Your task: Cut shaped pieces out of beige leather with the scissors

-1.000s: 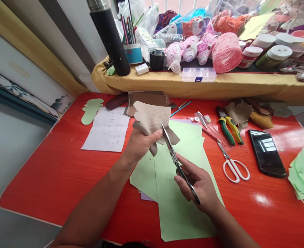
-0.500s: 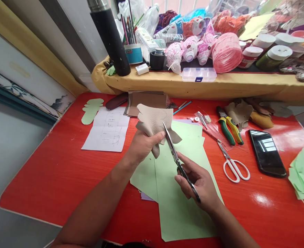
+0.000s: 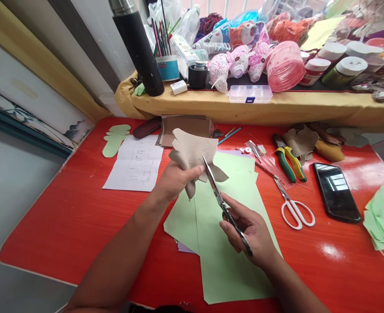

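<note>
At the left of the red bench (image 3: 64,213), a pale-green lobed cutout (image 3: 115,141), lying flat. Just right of it, a white sheet (image 3: 131,169) with faint drawn lines, and at its far corner a dark brown case (image 3: 147,128). Next along, the left hand (image 3: 177,178), gripping the beige leather piece (image 3: 192,145), thumb on top; raised above the bench, partly in front of a stack of brown sheets (image 3: 186,126), scalloped at the left edge, a curved line drawn near the right. Then the black-handled scissors (image 3: 223,202), slanting up and to the left, tip over the leather beside the thumb; cannot tell how far apart the blades stand. Grasping them by the handles, the right hand (image 3: 252,230), fingers curled, above large green sheets (image 3: 234,274). Further right, green-and-yellow pliers (image 3: 289,161), white-handled scissors (image 3: 297,213) nearer, then a black phone (image 3: 337,193). At far right, overlapping green paper pieces (image 3: 382,221)
</note>
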`<state>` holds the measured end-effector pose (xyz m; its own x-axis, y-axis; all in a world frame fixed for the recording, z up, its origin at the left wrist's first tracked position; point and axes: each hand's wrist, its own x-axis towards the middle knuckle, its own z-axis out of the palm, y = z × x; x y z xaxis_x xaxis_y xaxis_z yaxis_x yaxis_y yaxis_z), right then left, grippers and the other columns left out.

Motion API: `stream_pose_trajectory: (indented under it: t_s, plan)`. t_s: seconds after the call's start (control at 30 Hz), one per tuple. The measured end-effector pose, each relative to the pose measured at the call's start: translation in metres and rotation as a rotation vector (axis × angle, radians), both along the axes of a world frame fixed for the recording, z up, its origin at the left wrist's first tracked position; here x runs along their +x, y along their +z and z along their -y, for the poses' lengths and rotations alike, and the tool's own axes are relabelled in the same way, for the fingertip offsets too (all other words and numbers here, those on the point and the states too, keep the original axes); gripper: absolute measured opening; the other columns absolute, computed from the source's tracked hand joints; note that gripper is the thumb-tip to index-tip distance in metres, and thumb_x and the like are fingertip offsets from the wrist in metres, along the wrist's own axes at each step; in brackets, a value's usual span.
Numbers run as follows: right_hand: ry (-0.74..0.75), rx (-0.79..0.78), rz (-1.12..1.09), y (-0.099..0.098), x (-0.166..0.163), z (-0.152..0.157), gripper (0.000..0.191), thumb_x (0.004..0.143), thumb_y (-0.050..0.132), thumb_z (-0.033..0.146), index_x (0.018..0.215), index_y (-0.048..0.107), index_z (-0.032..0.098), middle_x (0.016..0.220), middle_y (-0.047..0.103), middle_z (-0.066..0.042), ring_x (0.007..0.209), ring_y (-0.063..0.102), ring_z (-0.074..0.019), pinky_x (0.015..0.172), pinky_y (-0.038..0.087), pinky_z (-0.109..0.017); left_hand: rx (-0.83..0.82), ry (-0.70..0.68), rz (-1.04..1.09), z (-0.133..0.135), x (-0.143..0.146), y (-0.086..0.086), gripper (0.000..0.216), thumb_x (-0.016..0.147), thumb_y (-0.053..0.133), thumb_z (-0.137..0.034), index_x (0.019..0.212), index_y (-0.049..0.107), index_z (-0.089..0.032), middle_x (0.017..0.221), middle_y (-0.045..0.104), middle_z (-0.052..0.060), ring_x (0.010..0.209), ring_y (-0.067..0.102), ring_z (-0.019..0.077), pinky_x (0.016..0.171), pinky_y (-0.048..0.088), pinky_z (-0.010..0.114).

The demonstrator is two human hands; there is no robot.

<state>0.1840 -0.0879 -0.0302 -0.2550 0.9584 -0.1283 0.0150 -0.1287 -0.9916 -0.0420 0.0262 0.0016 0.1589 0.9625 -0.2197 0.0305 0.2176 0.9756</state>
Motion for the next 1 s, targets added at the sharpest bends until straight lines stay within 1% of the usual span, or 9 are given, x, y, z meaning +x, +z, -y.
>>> stream_pose_trajectory:
  t_s: [0.1, 0.2, 0.27, 0.37, 0.43, 0.5, 0.6, 0.77, 1.0]
  plan:
    - [0.02, -0.005, 0.007, -0.001, 0.0, 0.001, 0.062, 0.104, 0.073, 0.034, 0.163, 0.06, 0.018, 0.064, 0.043, 0.009, 0.042, 0.037, -0.0098, 0.041, 0.034, -0.025, -0.03, -0.035, -0.032, -0.004, -0.009, 0.001, 0.027, 0.085, 0.084, -0.039, 0.077, 0.067, -0.02, 0.066, 0.058, -0.001, 0.061, 0.058, 0.0138, 0.057, 0.046, 0.028]
    - [0.037, 0.006, 0.029, -0.002, 0.0, 0.001, 0.063, 0.103, 0.072, 0.033, 0.162, 0.06, 0.015, 0.065, 0.042, 0.008, 0.044, 0.036, -0.0101, 0.042, 0.033, -0.025, -0.05, -0.067, -0.054, -0.007, -0.018, 0.001, 0.029, 0.084, 0.086, -0.041, 0.076, 0.067, -0.02, 0.065, 0.06, 0.0, 0.059, 0.059, 0.0141, 0.057, 0.047, 0.029]
    - [0.052, 0.011, 0.046, -0.002, 0.001, 0.001, 0.063, 0.103, 0.072, 0.033, 0.162, 0.06, 0.013, 0.065, 0.041, 0.009, 0.045, 0.036, -0.0103, 0.043, 0.032, -0.026, -0.059, -0.094, -0.063, -0.009, -0.022, 0.002, 0.029, 0.085, 0.086, -0.042, 0.079, 0.07, -0.019, 0.066, 0.064, 0.0, 0.057, 0.059, 0.0139, 0.057, 0.048, 0.029]
    - [0.065, 0.012, 0.061, -0.001, 0.003, 0.0, 0.063, 0.102, 0.071, 0.033, 0.161, 0.06, 0.011, 0.065, 0.04, 0.009, 0.047, 0.035, -0.0109, 0.044, 0.03, -0.026, -0.069, -0.145, -0.045, -0.009, -0.025, 0.005, 0.029, 0.086, 0.086, -0.045, 0.09, 0.075, -0.019, 0.072, 0.07, 0.001, 0.055, 0.058, 0.0132, 0.055, 0.046, 0.029]
    - [0.058, 0.014, 0.066, 0.0, 0.003, -0.001, 0.063, 0.102, 0.072, 0.033, 0.16, 0.061, 0.011, 0.066, 0.04, 0.008, 0.049, 0.034, -0.0114, 0.046, 0.03, -0.026, -0.055, -0.163, -0.04, -0.009, -0.025, 0.007, 0.03, 0.086, 0.087, -0.047, 0.09, 0.076, -0.019, 0.07, 0.07, 0.001, 0.058, 0.06, 0.0142, 0.058, 0.048, 0.029]
    - [0.046, 0.013, 0.066, 0.001, 0.003, -0.001, 0.063, 0.101, 0.073, 0.033, 0.159, 0.062, 0.011, 0.067, 0.039, 0.008, 0.051, 0.034, -0.0118, 0.047, 0.03, -0.027, -0.036, -0.172, -0.05, -0.01, -0.025, 0.008, 0.031, 0.087, 0.086, -0.048, 0.083, 0.074, -0.019, 0.061, 0.065, 0.0, 0.061, 0.061, 0.0155, 0.063, 0.05, 0.029]
    - [0.048, -0.009, 0.052, 0.001, 0.001, -0.001, 0.065, 0.101, 0.073, 0.035, 0.16, 0.061, 0.011, 0.067, 0.039, 0.008, 0.049, 0.035, -0.0116, 0.046, 0.031, -0.027, -0.03, -0.17, -0.06, -0.01, -0.025, 0.009, 0.032, 0.089, 0.084, -0.049, 0.08, 0.073, -0.02, 0.057, 0.061, -0.001, 0.06, 0.061, 0.0164, 0.063, 0.05, 0.029]
    - [0.051, -0.019, 0.043, -0.001, 0.0, 0.001, 0.068, 0.102, 0.073, 0.038, 0.163, 0.058, 0.013, 0.064, 0.042, 0.009, 0.047, 0.037, -0.0117, 0.045, 0.033, -0.027, -0.038, -0.132, -0.056, -0.008, -0.023, 0.007, 0.034, 0.087, 0.086, -0.047, 0.075, 0.069, -0.02, 0.064, 0.063, 0.0, 0.059, 0.062, 0.0154, 0.064, 0.053, 0.031]
    - [0.066, -0.028, 0.038, -0.002, 0.0, -0.002, 0.069, 0.1, 0.076, 0.041, 0.162, 0.06, 0.015, 0.064, 0.041, 0.009, 0.047, 0.037, -0.0117, 0.045, 0.033, -0.026, -0.068, -0.126, -0.051, -0.009, -0.024, 0.005, 0.03, 0.083, 0.088, -0.044, 0.079, 0.071, -0.02, 0.074, 0.068, 0.002, 0.056, 0.061, 0.0144, 0.052, 0.048, 0.029]
